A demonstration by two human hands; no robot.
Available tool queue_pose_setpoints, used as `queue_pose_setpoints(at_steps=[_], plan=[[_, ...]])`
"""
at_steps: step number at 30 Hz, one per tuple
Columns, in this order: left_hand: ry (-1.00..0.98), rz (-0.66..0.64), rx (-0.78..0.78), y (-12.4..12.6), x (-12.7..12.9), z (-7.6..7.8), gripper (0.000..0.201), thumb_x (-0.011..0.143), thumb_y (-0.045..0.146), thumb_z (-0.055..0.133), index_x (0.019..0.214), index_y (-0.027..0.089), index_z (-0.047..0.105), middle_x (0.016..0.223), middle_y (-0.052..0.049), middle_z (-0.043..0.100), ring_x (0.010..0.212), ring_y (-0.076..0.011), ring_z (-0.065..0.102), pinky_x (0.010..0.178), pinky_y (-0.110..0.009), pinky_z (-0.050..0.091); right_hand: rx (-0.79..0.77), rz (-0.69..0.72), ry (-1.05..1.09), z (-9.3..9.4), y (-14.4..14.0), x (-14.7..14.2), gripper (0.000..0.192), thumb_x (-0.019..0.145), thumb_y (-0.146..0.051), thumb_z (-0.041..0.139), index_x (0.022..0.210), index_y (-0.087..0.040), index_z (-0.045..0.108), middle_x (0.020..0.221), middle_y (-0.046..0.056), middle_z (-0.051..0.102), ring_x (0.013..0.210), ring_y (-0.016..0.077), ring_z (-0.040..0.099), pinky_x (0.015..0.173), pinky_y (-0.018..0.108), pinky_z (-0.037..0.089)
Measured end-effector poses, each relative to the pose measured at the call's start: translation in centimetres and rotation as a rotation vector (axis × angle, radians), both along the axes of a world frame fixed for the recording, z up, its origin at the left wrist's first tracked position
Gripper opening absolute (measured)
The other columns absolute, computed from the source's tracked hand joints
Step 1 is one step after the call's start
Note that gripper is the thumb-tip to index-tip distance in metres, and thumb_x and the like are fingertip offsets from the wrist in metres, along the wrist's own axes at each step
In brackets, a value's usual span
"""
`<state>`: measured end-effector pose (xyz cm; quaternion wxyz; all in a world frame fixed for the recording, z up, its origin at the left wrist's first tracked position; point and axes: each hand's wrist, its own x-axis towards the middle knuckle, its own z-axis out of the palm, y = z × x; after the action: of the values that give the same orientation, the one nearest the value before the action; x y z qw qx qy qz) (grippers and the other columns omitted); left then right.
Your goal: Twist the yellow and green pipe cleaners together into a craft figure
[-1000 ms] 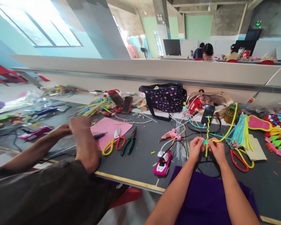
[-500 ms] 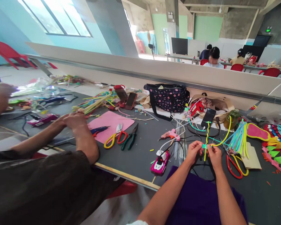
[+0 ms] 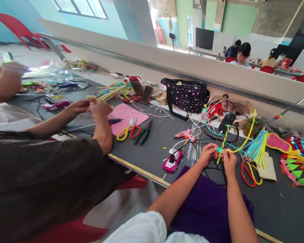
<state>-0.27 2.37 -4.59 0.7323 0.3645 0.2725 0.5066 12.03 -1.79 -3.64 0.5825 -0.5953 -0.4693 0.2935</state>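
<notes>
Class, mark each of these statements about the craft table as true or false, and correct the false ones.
1. Both of the person's hands pinch a twisted yellow and green pipe cleaner. True: the left hand and right hand meet on it.
2. The red and yellow scissors lie to the left of the pink toy car. False: they lie on the right, beyond the right hand.
3. The spotted bag stands at the far side of the table, by the partition. True.
4. The pink glue gun is in the person's left hand. False: it lies on the table, untouched.
5. A co-worker's hands are at work on the left. True.
</notes>
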Motion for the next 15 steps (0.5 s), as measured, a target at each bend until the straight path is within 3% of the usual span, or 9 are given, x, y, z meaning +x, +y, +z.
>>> queue_pose_setpoints(at_steps=[6,15], plan=[[-0.019,0.012,-0.041,-0.21,-0.03,-0.02,0.036,0.064,0.039,0.078,0.081,0.012,0.061,0.062,-0.002,0.064,0.045,-0.01,0.056,0.047,-0.022,0.047,-0.011,0.031,0.183,-0.82,0.24,-0.13,0.035,0.076,-0.053,0.059,0.073,-0.018,0.056,0.054,-0.004,0.053,0.042,0.0083,0.041,0.04,0.02,0.032],[-0.022,0.043,-0.047,-0.24,-0.28,0.03,0.032,0.065,0.037,0.076,0.079,0.012,0.062,0.06,-0.001,0.064,0.042,-0.0099,0.055,0.046,-0.023,0.046,-0.049,0.048,0.362,-0.57,0.06,-0.77,0.036,0.075,-0.052,0.064,0.073,-0.017,0.058,0.055,-0.003,0.055,0.04,0.007,0.042,0.039,0.019,0.03]])
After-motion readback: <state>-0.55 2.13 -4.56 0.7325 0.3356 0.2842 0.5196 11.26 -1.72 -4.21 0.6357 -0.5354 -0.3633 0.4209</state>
